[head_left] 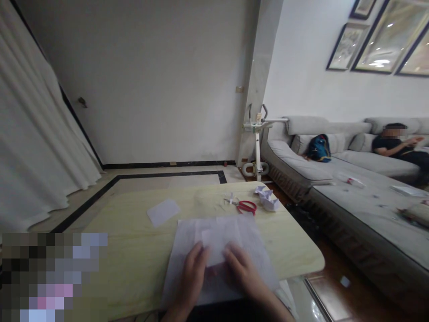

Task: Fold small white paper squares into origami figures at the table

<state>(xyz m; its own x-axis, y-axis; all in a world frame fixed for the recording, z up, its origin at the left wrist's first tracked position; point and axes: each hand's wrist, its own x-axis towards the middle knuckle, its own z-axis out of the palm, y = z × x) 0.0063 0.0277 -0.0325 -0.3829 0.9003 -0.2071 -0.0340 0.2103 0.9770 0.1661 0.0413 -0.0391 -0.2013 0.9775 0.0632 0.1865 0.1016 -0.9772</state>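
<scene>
A small piece of white paper (216,246) is between my two hands, above a large white sheet (181,241) lying on the table. My left hand (194,270) grips its left edge with the fingers closed. At the right edge my right hand (241,270) pinches the same piece; its fingertips are slightly blurred. Beyond the sheet lie scissors with red handles (247,206), touching or very near its far edge. Folded paper shapes (268,200) stand to the right of the scissors. Another loose piece of paper (163,212) rests at the left.
The pale wooden table (130,255) has a rounded right corner. Beyond it on the right are a grey sofa (301,172), a backpack (319,148) and a seated person (390,145). Exercise equipment (257,143) stands by the wall. A paper scrap (345,281) lies on the floor.
</scene>
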